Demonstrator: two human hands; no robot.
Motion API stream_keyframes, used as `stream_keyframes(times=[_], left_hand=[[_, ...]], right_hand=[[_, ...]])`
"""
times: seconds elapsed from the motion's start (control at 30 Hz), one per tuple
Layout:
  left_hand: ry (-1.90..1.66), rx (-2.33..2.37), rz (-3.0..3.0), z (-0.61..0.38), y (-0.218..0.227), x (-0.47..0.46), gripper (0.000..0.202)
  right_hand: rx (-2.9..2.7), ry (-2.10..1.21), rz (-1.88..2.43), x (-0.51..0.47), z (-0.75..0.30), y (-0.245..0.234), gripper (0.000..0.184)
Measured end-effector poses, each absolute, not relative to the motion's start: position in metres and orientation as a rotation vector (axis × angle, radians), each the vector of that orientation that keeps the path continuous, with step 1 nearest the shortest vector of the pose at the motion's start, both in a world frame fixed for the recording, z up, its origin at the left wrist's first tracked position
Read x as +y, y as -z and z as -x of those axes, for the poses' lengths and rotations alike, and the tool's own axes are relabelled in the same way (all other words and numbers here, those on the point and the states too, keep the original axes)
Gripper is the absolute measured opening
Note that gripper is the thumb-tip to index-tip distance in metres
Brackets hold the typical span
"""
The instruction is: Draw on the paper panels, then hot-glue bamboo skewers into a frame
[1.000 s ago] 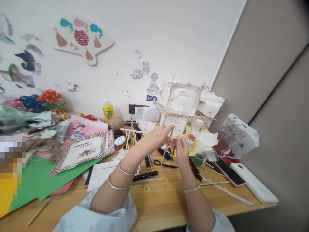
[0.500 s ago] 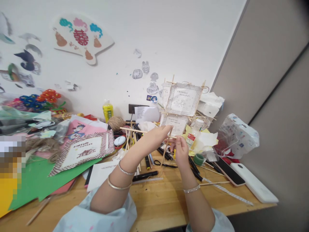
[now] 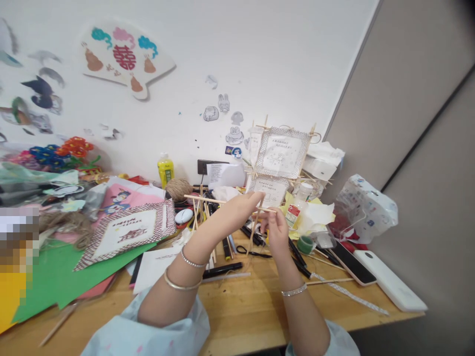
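Note:
A frame of thin wooden sticks [image 3: 203,200] is held up above the wooden table [image 3: 245,306]. My left hand [image 3: 237,210] is closed on the long horizontal stick near its right end. My right hand [image 3: 276,230] is closed in a pinch just right of it, at the spot where an upright stick crosses the horizontal one. What the right fingers pinch besides the sticks is too small to make out. Both wrists wear bracelets.
Green card [image 3: 67,277], patterned paper panels [image 3: 128,232], a twine ball [image 3: 178,188], a yellow glue bottle [image 3: 166,169], black pens [image 3: 222,270] and scissors lie about. A finished paper lantern [image 3: 281,154] stands at the back. A phone [image 3: 352,267] and white case [image 3: 389,287] sit at right.
Almost nothing differs. My right hand has shifted slightly up and left at the stick crossing; the left hand and the frame stay in place.

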State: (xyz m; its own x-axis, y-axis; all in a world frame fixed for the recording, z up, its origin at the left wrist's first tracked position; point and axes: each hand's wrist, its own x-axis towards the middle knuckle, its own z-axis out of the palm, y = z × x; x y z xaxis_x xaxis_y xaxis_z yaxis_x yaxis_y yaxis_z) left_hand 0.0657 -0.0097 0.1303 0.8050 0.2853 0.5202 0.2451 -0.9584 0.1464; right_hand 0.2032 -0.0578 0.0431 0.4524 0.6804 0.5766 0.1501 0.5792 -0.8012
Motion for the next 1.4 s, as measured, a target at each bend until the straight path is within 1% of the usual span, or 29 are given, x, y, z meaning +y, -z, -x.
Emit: stream_keyframes(times=[0.17, 0.7, 1.07, 1.4], left_hand=[[-0.899, 0.404, -2.9, -0.0647, -0.1306, -0.0094, 0.021], [-0.822, 0.486, -2.876, -0.0639, -0.1357, -0.0122, 0.028], [-0.846, 0.493, -2.858, -0.0624, -0.1321, -0.0093, 0.021], [-0.8, 0.56, -2.904, -0.0626, -0.1357, -0.0125, 0.024]], right_hand=[[-1.077, -0.375, 0.965, -0.0559, -0.2045, -0.0399, 0.031], [-1.1, -0.345, 0.947, -0.0591, -0.2031, -0.0436, 0.035], [-1.114, -0.357, 0.966, -0.0586, -0.2044, -0.0405, 0.035], [-1.122, -0.378, 0.94, -0.058, -0.2049, -0.0388, 0.033]])
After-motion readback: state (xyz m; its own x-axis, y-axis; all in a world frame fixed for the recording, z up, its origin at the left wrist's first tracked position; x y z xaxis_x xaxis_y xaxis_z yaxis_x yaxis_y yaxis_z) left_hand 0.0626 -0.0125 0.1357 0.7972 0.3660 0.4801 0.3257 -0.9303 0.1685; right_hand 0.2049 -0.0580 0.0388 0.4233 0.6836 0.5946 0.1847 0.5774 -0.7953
